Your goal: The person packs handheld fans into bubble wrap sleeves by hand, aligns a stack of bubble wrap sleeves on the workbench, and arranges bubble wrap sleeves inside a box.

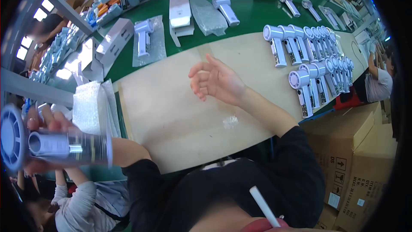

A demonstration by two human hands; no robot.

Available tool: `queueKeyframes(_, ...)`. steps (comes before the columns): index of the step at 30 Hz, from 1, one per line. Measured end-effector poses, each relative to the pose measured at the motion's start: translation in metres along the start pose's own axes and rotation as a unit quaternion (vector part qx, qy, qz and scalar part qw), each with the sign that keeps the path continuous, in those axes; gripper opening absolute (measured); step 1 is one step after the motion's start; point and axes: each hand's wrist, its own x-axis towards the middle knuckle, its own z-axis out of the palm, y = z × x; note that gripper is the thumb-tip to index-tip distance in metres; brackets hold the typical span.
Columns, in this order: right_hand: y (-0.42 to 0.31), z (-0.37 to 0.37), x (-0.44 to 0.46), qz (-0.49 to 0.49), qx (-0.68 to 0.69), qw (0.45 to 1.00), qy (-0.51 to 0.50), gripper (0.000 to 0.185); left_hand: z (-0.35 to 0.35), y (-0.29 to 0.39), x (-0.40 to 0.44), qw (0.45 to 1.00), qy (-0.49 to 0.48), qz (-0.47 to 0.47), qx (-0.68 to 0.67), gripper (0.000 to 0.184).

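Note:
At the far left, my left hand (51,122) is wrapped round a lavender handheld fan (49,144), its round slotted head towards the left edge and its handle slightly blurred. My right hand (219,79) is raised over the beige board (171,120), palm showing and fingers loosely curled apart, with nothing in it. Two rows of similar fans (319,71) stand or lie at the board's right end, some with circuit parts showing in their handles. A stack of bubble-wrap bags (92,107) lies beside my left hand.
Beyond the board, the green table (253,0) carries a bagged fan (143,36), a white box (180,10), a bubble bag (208,15) and loose fans. Cardboard cartons (343,163) stand at lower right. People sit at both sides: one person (88,202) is at lower left.

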Motion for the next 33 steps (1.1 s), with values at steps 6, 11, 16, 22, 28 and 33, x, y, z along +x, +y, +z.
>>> queueKeyframes(6, 0.000, 0.001, -0.001, 0.001, -0.005, 1.000, -0.001, 0.052, 0.015, -0.028, 0.008, 0.882, 0.174, 0.212, 0.383, 0.057)
queueKeyframes(11, 0.005, -0.006, 0.001, 0.003, -0.013, 1.000, -0.005, 0.052, 0.018, -0.021, 0.011, 0.836, 0.073, -0.251, -0.481, 0.058)
queueKeyframes(16, 0.002, -0.006, 0.002, -0.003, -0.132, 0.991, 0.026, 0.038, -0.003, -0.008, -0.007, 0.975, 0.093, -0.191, -0.066, 0.047)
queueKeyframes(22, -0.013, 0.033, 0.036, -0.330, -0.413, 0.845, -0.083, 0.090, 0.033, -0.072, -0.053, 0.827, 0.122, -0.545, 0.064, 0.041)
queueKeyframes(28, -0.006, 0.077, 0.093, -0.274, -0.367, 0.852, -0.252, 0.095, 0.016, -0.032, -0.072, 0.788, 0.142, -0.595, 0.071, 0.053)
queueKeyframes(33, -0.012, 0.107, 0.151, -0.275, -0.705, 0.626, -0.188, 0.071, -0.047, 0.051, -0.061, 0.373, -0.029, -0.366, 0.852, 0.079)
